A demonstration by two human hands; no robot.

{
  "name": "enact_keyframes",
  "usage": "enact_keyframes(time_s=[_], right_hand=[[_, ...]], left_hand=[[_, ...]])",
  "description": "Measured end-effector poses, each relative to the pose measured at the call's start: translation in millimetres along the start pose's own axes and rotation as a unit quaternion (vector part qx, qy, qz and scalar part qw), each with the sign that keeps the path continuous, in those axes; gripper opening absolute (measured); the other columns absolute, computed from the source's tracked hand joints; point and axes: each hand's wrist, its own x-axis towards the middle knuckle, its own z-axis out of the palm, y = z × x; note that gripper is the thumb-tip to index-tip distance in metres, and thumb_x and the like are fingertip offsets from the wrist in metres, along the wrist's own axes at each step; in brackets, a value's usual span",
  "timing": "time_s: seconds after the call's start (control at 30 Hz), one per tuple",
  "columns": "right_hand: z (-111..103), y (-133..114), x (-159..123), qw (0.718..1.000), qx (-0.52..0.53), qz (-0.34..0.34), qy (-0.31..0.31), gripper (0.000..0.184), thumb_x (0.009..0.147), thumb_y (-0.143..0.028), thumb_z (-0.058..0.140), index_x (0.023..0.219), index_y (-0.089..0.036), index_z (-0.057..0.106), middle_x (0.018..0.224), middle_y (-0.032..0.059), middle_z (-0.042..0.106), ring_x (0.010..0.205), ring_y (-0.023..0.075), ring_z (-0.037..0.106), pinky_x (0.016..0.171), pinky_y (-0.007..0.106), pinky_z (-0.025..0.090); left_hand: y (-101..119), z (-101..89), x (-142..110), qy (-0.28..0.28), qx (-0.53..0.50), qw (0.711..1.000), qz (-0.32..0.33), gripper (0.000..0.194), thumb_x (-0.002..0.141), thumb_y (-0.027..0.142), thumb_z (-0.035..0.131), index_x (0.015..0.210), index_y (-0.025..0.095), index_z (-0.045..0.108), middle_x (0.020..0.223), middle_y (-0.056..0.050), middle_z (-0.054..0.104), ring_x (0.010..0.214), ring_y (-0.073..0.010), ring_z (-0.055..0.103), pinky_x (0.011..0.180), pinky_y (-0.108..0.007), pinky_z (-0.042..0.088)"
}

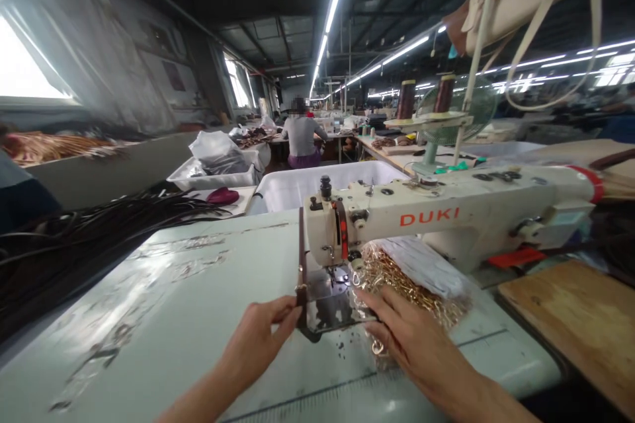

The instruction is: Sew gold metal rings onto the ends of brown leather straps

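Head view: my left hand (260,337) pinches dark strap (300,258) at sewing machine (446,215) needle plate, frame centre. Right hand (409,337) spread flat on counter (198,317). Judged step: positioning; next needs straight feed.

**Counts at the sewing station**

Two hands are showing — the left hand (258,337) and the right hand (411,337). One sewing machine (446,215) is sitting on one counter (163,317). Two thread cones (406,99) are standing behind it — beside one small fan (459,109). One bag of gold chain (417,284) is lying there. Two white bins (292,188) are waiting beyond, one bundle of dark straps (89,225) is lying left, and one seated person (302,135) is working farther off.
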Motion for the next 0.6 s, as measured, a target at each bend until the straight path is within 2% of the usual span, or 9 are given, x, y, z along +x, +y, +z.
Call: enact_keyframes(time_s=[0.07,0.13,0.2,0.27,0.37,0.47,0.6], right_hand=[[5.3,-13.4,-0.7,0.998,0.067,-0.005,0.022,0.033,0.1,-0.039,0.037,0.127,-0.024,0.045,0.107,0.0065,0.057,0.089,0.0189,0.06,0.076,0.033,0.048],[9.0,-26.8,1.9,0.993,0.111,-0.012,0.035,0.024,0.098,-0.039,0.043,0.115,-0.022,0.048,0.1,0.0045,0.058,0.085,0.018,0.058,0.075,0.032,0.046],[11.5,-37.8,5.7,0.99,0.133,-0.022,0.041,0.018,0.096,-0.037,0.048,0.105,-0.021,0.049,0.093,0.0026,0.058,0.08,0.0172,0.056,0.071,0.03,0.044],[13.2,-45.7,9.0,0.988,0.146,-0.028,0.046,0.015,0.094,-0.034,0.052,0.1,-0.021,0.05,0.091,0.0016,0.057,0.079,0.0167,0.055,0.07,0.029,0.041],[13.9,-52.2,11.2,0.983,0.171,-0.048,0.043,0.011,0.093,-0.031,0.055,0.095,-0.02,0.05,0.089,0.0005,0.057,0.078,0.0152,0.054,0.068,0.027,0.039],[12.7,-54.7,9.3,0.976,0.2,-0.065,0.053,0.011,0.095,-0.03,0.051,0.089,-0.02,0.05,0.082,-0.001,0.056,0.074,0.0135,0.053,0.065,0.025,0.038],[9.8,-56.2,5.1,0.97,0.227,-0.062,0.063,0.012,0.094,-0.032,0.053,0.095,-0.02,0.051,0.085,-0.0006,0.055,0.075,0.0128,0.053,0.068,0.025,0.039]], left_hand=[[23.7,0.8,-11.9,-0.004,-0.136,0.989,-0.063,0.043,0.101,0.038,0.029,0.109,0.012,0.062,0.084,-0.007,0.072,0.075,-0.0195,0.069,0.072,-0.029,0.055],[44.3,3.6,-21.5,0.002,-0.315,0.941,-0.127,0.04,0.098,0.041,0.039,0.108,0.009,0.063,0.088,-0.009,0.072,0.077,-0.0197,0.069,0.075,-0.03,0.055],[58.8,6.3,-29.8,0.011,-0.436,0.885,-0.161,0.037,0.093,0.042,0.052,0.106,0.009,0.065,0.088,-0.01,0.072,0.078,-0.0205,0.068,0.077,-0.032,0.053],[67.5,7.8,-37.0,0.016,-0.461,0.873,-0.158,0.037,0.09,0.042,0.058,0.106,0.01,0.065,0.088,-0.01,0.072,0.077,-0.0207,0.067,0.078,-0.034,0.053],[74.4,7.4,-44.8,0.024,-0.45,0.879,-0.152,0.039,0.088,0.043,0.06,0.107,0.01,0.065,0.089,-0.009,0.071,0.077,-0.0216,0.067,0.078,-0.037,0.053],[79.8,4.3,-49.0,0.026,-0.446,0.88,-0.161,0.038,0.087,0.043,0.062,0.104,0.009,0.066,0.09,-0.01,0.072,0.075,-0.0205,0.068,0.074,-0.032,0.053],[83.9,1.1,-52.9,0.017,-0.462,0.871,-0.166,0.042,0.086,0.046,0.062,0.102,0.008,0.065,0.081,-0.01,0.073,0.072,-0.0209,0.069,0.071,-0.03,0.054]])
